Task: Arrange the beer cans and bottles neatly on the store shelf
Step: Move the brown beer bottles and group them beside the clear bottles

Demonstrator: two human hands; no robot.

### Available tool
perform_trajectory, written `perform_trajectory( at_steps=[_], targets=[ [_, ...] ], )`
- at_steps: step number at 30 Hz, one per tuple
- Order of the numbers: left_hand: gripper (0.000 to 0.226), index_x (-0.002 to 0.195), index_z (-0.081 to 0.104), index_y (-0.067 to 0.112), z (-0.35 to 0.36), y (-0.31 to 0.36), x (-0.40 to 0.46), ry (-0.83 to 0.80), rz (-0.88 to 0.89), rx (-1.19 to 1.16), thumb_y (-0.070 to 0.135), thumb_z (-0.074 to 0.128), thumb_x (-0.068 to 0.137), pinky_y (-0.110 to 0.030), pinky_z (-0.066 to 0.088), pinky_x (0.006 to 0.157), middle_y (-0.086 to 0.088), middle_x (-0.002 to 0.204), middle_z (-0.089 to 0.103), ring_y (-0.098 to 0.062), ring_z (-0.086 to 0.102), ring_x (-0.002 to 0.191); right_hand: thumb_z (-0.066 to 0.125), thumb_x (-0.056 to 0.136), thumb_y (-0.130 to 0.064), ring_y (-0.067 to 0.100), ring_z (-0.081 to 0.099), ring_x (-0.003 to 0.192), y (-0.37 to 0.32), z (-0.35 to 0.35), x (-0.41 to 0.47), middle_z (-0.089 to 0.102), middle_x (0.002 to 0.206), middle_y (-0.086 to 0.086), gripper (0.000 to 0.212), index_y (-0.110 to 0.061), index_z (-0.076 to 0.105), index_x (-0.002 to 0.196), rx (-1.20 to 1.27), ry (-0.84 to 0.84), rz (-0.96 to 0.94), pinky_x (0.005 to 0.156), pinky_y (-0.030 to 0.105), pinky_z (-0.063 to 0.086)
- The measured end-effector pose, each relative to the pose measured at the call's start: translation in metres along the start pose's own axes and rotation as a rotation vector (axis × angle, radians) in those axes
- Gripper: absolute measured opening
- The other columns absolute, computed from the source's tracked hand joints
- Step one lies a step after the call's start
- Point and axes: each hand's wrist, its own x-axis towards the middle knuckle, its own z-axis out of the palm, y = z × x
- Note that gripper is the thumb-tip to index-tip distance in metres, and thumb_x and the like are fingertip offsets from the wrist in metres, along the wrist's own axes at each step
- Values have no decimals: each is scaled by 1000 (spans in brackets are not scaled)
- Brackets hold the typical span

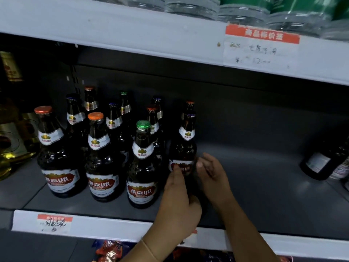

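Several brown beer bottles with red-and-white labels stand in rows on the grey shelf [264, 195], left of centre. The front row has two orange-capped bottles [56, 157] [101, 159] and a green-capped bottle [142, 167]. At the right end of the group stands a purple-capped bottle [186, 146]. My left hand [177, 201] grips its lower body, thumb on the label. My right hand [213, 176] is at the bottle's right side, its loosely bent fingertips at the glass. Another orange-capped bottle [189, 104] stands right behind it.
A dark bottle [317, 163] sits at the shelf's far right edge. Yellowish bottles [11, 140] stand at the far left. The upper shelf [132, 35] hangs low overhead, carrying wrapped packs and a price tag [260, 48]. Snack packets [111, 250] lie below.
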Motion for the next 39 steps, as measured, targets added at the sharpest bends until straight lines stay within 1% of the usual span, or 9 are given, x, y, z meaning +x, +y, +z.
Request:
perform_trajectory(
  at_steps=[5, 8, 11, 17, 22, 26, 29, 34, 39],
  targets=[
    [67, 150, 19, 25, 20, 30, 8, -50, 158, -80, 6, 46, 92, -31, 27, 116, 8, 153, 29, -6, 27, 140, 56, 99, -17, 15, 62, 95, -28, -57, 2, 68, 102, 9, 23, -18, 58, 121, 74, 163, -17, 94, 40, 52],
    [57, 145, 34, 20, 49, 48, 26, -53, 214, -74, 5, 47, 93, -31, 36, 111, 5, 141, 46, -5, 43, 129, 56, 99, -19, 9, 61, 91, -41, -112, 2, 67, 106, 17, 20, -17, 61, 118, -3, 268, -69, 85, 21, 51],
    [47, 141, 42, 20, 85, 73, 44, -103, 267, -79, 8, 47, 95, -31, 38, 109, 4, 136, 52, -6, 48, 125, 58, 98, -20, 9, 61, 90, -45, -168, 5, 66, 102, 7, 21, -16, 61, 119, -46, 373, -90, 79, 12, 49],
    [47, 145, 35, 25, 163, 135, 78, -246, 419, -44, 18, 42, 99, -32, 34, 112, 5, 147, 41, -7, 40, 132, 61, 95, -11, 10, 58, 86, -37, -266, 23, 61, 100, 4, 24, -11, 56, 118, -134, 518, -101, 75, 7, 48],
    [47, 146, 33, 21, 218, 182, 105, -296, 465, 12, 19, 40, 100, -31, 30, 114, -2, 149, 38, -13, 36, 136, 68, 91, -19, 19, 62, 100, -31, -328, 51, 64, 111, 7, 36, -6, 57, 123, -364, 557, -80, 85, 19, 49],
    [46, 146, 34, 13, 248, 206, 120, -297, 535, 83, 14, 40, 100, -9, 22, 104, -7, 147, 42, -16, 37, 135, 57, 73, -44, 35, 65, 97, -31, -365, 80, 68, 102, 18, 57, -3, 62, 111, -585, 628, -71, 84, 37, 54],
    [47, 148, 32, 15, 265, 219, 132, -306, 513, 148, 18, 38, 101, -17, 28, 105, -11, 144, 46, -24, 42, 133, 66, 73, -24, 41, 62, 101, -25, -381, 99, 66, 106, 23, 48, 2, 60, 114, -615, 606, -35, 87, 50, 53],
    [48, 148, 29, 19, 285, 231, 146, -324, 455, 169, 21, 39, 101, -24, 31, 106, -10, 146, 44, -26, 43, 132, 65, 83, -21, 33, 61, 110, -24, -392, 123, 66, 115, 17, 41, -2, 60, 119, -655, 511, -59, 92, 26, 43],
    [48, 148, 30, 16, 294, 228, 150, -314, 429, 166, 19, 40, 101, -26, 29, 112, -11, 148, 41, -25, 39, 135, 51, 92, -28, 38, 59, 111, -14, -402, 137, 64, 117, 21, 39, -3, 60, 121, -909, 452, -9, 90, 35, 44]
  ],
)
